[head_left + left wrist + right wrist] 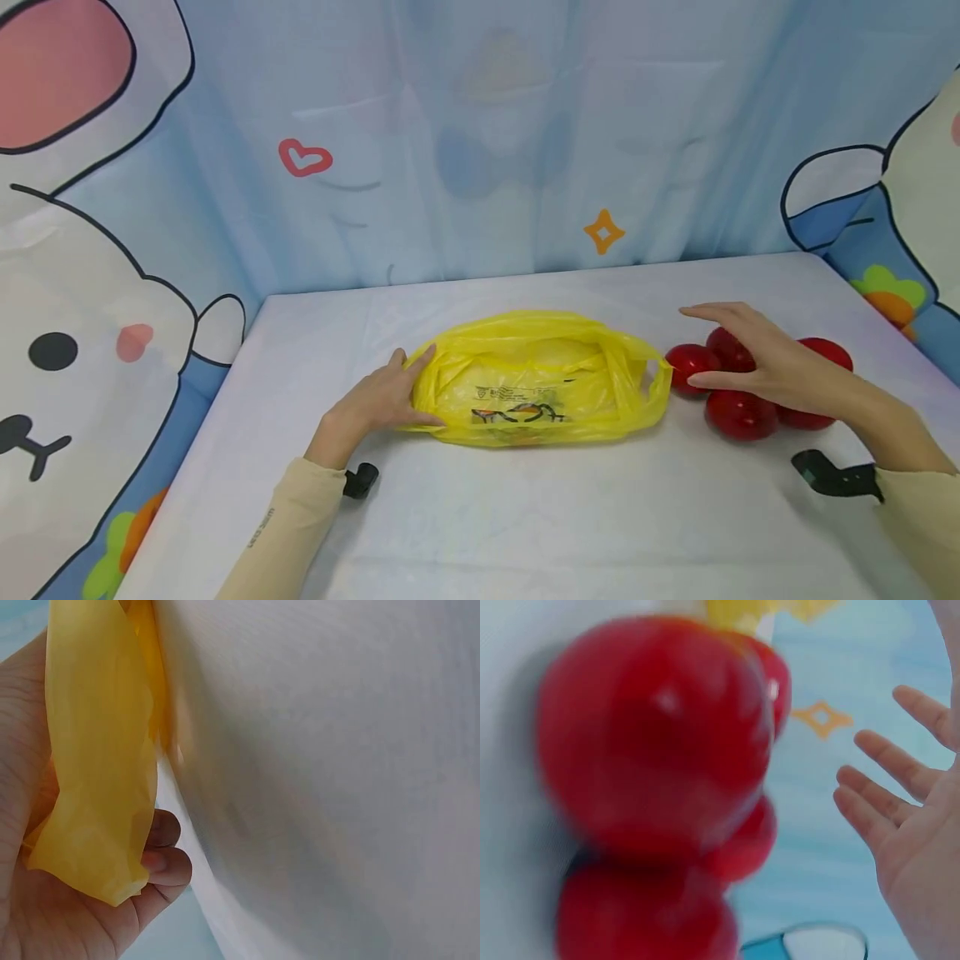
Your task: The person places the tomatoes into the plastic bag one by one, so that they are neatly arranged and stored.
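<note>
A yellow plastic bag [525, 375] with dark printing lies flat and crumpled on the white table. At its left end, my left hand [378, 396] holds the plastic, with the thumb at the near edge and the fingers at the far side. The left wrist view shows a fold of the bag [101, 765] against the palm and the curled fingertips [171, 866]. My right hand [783, 371] hovers over several glossy red apple-like balls [742, 415], fingers and thumb spread apart with nothing held. Close in the right wrist view is one large red ball [656, 742], beside that hand's straight fingers.
The white-covered table [562, 517] reaches back to a light blue curtain [510, 150] printed with cartoon figures. The red balls sit clustered just right of the bag's looped handle [656, 396].
</note>
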`<state>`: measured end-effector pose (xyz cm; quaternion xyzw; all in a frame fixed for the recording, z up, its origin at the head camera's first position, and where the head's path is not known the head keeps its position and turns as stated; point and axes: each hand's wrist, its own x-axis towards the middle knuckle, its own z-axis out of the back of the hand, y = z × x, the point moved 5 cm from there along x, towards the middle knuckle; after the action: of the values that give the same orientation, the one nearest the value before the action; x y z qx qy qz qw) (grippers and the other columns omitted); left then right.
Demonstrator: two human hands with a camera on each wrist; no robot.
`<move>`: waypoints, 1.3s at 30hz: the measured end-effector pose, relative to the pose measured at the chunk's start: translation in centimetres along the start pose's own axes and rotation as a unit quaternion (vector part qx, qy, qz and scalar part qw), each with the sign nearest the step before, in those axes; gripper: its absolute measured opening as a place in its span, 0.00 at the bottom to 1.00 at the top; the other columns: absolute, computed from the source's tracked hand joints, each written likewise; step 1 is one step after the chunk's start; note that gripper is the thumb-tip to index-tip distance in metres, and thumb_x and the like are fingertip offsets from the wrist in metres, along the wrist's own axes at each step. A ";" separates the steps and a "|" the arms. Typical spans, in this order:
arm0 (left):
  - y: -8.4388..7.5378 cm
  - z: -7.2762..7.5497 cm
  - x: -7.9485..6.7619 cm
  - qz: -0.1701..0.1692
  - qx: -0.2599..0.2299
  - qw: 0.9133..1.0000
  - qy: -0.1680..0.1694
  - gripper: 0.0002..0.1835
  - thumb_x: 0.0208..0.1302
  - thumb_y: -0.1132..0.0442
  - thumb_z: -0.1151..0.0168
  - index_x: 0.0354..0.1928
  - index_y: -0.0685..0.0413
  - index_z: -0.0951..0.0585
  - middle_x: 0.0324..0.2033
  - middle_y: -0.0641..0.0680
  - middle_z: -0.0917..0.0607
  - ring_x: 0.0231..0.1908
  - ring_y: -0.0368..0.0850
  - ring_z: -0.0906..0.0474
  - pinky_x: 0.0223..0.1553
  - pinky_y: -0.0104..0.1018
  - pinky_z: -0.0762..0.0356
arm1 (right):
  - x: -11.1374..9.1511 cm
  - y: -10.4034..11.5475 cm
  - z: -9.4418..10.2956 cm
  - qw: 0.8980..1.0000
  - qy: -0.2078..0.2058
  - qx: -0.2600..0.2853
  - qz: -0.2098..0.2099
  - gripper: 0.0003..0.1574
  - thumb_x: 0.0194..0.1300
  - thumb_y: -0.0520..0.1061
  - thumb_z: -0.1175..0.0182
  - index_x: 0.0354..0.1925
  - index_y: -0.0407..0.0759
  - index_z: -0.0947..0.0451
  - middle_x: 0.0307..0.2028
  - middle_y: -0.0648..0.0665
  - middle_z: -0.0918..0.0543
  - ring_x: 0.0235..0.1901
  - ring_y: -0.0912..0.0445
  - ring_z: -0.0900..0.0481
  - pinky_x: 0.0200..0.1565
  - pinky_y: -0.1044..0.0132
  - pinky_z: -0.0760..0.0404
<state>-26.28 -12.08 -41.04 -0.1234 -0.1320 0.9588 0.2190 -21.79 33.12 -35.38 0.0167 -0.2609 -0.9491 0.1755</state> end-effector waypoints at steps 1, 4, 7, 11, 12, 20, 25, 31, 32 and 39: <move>0.0 0.0 0.0 -0.001 0.001 1.000 0.000 0.62 0.55 0.35 0.22 0.84 0.47 0.46 0.52 0.63 0.30 0.30 0.50 0.29 0.37 0.43 0.25 | -0.7 -0.5 0.3 1.000 -0.012 0.011 -0.001 0.58 0.58 0.42 0.21 0.78 0.39 0.42 0.71 0.25 0.40 0.64 0.26 0.41 0.44 0.27 0.18; -0.1 0.0 -0.1 -0.004 0.002 1.000 -0.002 0.61 0.55 0.35 0.22 0.84 0.48 0.45 0.51 0.63 0.30 0.30 0.50 0.30 0.36 0.43 0.26 | -2.3 -1.8 0.7 0.998 -0.050 0.031 0.000 0.59 0.54 0.36 0.20 0.77 0.36 0.42 0.69 0.25 0.37 0.62 0.31 0.38 0.44 0.41 0.13; -0.2 0.0 -0.2 -0.006 0.002 1.000 -0.002 0.61 0.56 0.36 0.22 0.84 0.48 0.45 0.52 0.64 0.29 0.30 0.50 0.30 0.36 0.44 0.25 | -3.4 -2.8 0.5 0.996 -0.076 0.048 0.010 0.59 0.52 0.33 0.20 0.76 0.34 0.40 0.67 0.28 0.34 0.63 0.52 0.35 0.46 0.68 0.16; 0.0 -0.2 -0.2 -0.003 -0.005 1.000 -0.001 0.61 0.56 0.36 0.22 0.84 0.48 0.45 0.55 0.67 0.29 0.31 0.52 0.28 0.39 0.47 0.22 | -3.3 -3.1 -0.5 0.993 -0.089 0.064 0.033 0.58 0.50 0.31 0.19 0.74 0.34 0.37 0.65 0.32 0.31 0.59 0.68 0.34 0.45 0.85 0.27; 0.0 -0.3 -0.1 -0.002 -0.007 1.000 0.000 0.60 0.56 0.37 0.22 0.84 0.48 0.45 0.56 0.67 0.29 0.32 0.52 0.28 0.41 0.48 0.21 | -3.0 -3.0 -0.9 0.994 -0.084 0.066 0.034 0.57 0.51 0.32 0.20 0.74 0.35 0.37 0.65 0.32 0.31 0.60 0.63 0.31 0.45 0.85 0.27; 0.2 -0.7 -0.1 0.001 -0.007 1.000 0.002 0.60 0.56 0.37 0.22 0.84 0.48 0.45 0.56 0.68 0.29 0.31 0.52 0.28 0.40 0.48 0.21 | -0.6 -2.3 -3.2 0.998 -0.020 0.046 -0.032 0.58 0.58 0.50 0.20 0.77 0.39 0.39 0.69 0.29 0.31 0.63 0.31 0.32 0.48 0.46 0.12; 0.2 -0.5 -0.1 0.005 -0.003 1.000 -0.001 0.60 0.57 0.37 0.23 0.84 0.47 0.44 0.56 0.67 0.30 0.30 0.51 0.29 0.37 0.45 0.23 | 0.4 -2.2 -3.6 0.999 -0.003 -0.004 -0.047 0.55 0.56 0.50 0.18 0.74 0.39 0.34 0.66 0.27 0.31 0.61 0.30 0.32 0.47 0.33 0.16; 0.1 -0.3 -0.1 0.008 -0.007 1.000 0.003 0.59 0.58 0.36 0.24 0.84 0.46 0.45 0.54 0.65 0.29 0.32 0.51 0.29 0.39 0.45 0.24 | 0.9 -2.3 -3.8 0.997 0.013 -0.040 -0.070 0.53 0.53 0.49 0.17 0.71 0.39 0.32 0.64 0.23 0.32 0.59 0.26 0.33 0.44 0.32 0.15; 0.1 -0.3 -0.1 0.009 -0.008 1.000 0.004 0.59 0.58 0.36 0.24 0.84 0.46 0.45 0.54 0.65 0.29 0.32 0.51 0.29 0.39 0.45 0.24 | 0.9 -2.3 -3.8 0.997 0.013 -0.041 -0.072 0.53 0.53 0.49 0.17 0.71 0.39 0.31 0.64 0.23 0.31 0.58 0.26 0.33 0.44 0.32 0.15; 0.2 -0.4 -0.2 0.017 -0.007 1.000 0.009 0.59 0.58 0.36 0.24 0.84 0.46 0.45 0.55 0.66 0.29 0.32 0.52 0.28 0.40 0.46 0.23 | 1.0 -2.3 -3.8 0.996 0.000 -0.036 -0.076 0.53 0.50 0.49 0.16 0.69 0.38 0.30 0.63 0.24 0.29 0.58 0.27 0.33 0.42 0.34 0.14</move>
<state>-26.08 -12.23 -41.40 -0.1360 -0.1346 0.9602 0.2034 -23.02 32.78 -39.79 0.0302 -0.2245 -0.9685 0.1030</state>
